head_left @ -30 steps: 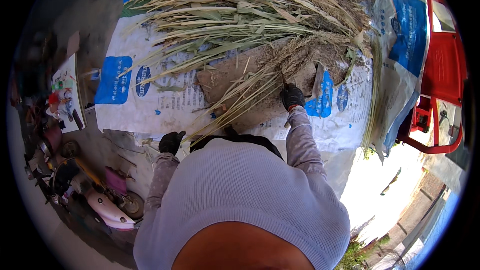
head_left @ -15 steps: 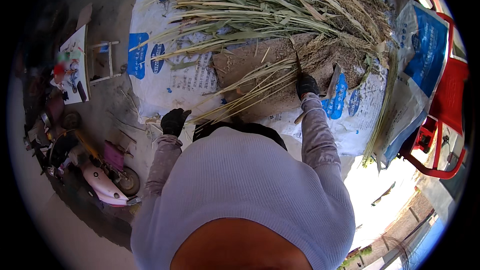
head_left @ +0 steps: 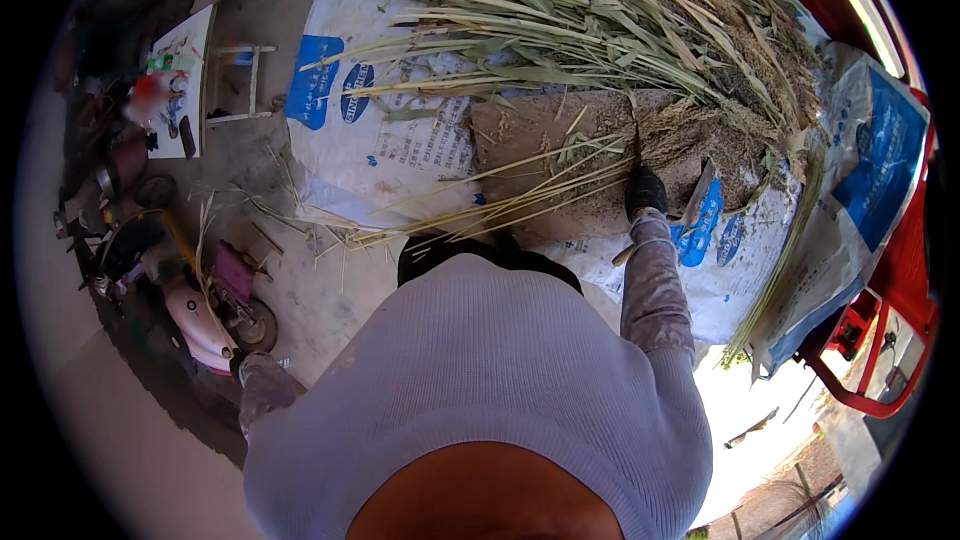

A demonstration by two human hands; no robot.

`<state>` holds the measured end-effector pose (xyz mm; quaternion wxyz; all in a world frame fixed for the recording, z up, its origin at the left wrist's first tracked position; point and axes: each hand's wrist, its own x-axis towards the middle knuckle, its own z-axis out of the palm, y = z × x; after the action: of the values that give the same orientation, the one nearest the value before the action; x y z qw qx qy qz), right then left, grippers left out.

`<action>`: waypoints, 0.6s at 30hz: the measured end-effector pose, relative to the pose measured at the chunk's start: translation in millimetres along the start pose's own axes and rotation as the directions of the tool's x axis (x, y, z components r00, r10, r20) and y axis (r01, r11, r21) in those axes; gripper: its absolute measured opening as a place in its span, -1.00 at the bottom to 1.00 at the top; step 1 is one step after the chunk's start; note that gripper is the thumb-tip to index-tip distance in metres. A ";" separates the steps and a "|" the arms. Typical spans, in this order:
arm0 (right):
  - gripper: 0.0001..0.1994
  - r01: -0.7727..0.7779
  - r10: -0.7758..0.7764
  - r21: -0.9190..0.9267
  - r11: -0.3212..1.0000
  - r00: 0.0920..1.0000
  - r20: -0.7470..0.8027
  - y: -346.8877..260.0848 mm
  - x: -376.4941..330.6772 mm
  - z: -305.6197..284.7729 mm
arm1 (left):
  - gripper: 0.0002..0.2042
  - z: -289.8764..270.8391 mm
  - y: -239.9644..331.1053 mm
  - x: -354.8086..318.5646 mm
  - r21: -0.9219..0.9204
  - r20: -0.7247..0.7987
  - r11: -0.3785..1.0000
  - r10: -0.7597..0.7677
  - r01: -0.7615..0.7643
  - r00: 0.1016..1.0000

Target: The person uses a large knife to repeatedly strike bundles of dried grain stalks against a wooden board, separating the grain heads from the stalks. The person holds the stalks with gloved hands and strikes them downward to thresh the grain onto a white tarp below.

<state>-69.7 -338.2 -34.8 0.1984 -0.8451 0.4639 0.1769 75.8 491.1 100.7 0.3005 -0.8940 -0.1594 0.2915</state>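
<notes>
My right hand, in a dark glove, is closed around a thin dark strip that rises from it among the stalks; its kind is unclear. Beside that hand lie pale cut stalks, their seed heads to the right. A curved metal blade shows right of the glove, and a wooden handle end pokes out left of the wrist; my arm hides whether they join. Down at the left by the scooter, my left hand is dark and partly hidden, with a long thin stalk rising from it.
A heap of long stalks with leaves covers the far side of a white and blue sack sheet. A brown mat lies on it. At left are a pink scooter and a small table; at right, a red metal frame.
My left hand has swung back and left from the stalk ends toward the scooter, and a thin stalk now rises by it. My right hand stays beside the bundle. The whole view has shifted somewhat.
</notes>
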 end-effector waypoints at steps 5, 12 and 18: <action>-0.72 0.009 -0.009 -0.015 1.000 1.000 0.015 -8.6 -2.6 0.7 | -0.71 46.3 5.2 8.3 -0.085 -0.027 0.932 -0.355 0.352 0.934; -0.70 -0.040 0.039 -0.044 0.998 0.999 -0.036 6.8 -1.6 9.4 | -0.66 -179.3 310.1 2.4 -0.205 -0.866 0.601 0.256 -0.773 0.429; -0.72 -0.149 0.149 -0.007 0.989 0.988 0.038 -8.9 -3.1 -5.2 | -0.38 -289.7 440.1 -17.3 0.194 -0.460 0.572 0.771 -0.797 0.441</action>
<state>-63.1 -334.2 -27.2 0.1915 -0.8050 0.5214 0.2083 289.4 16.2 18.8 0.1383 -0.9149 0.3474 0.1523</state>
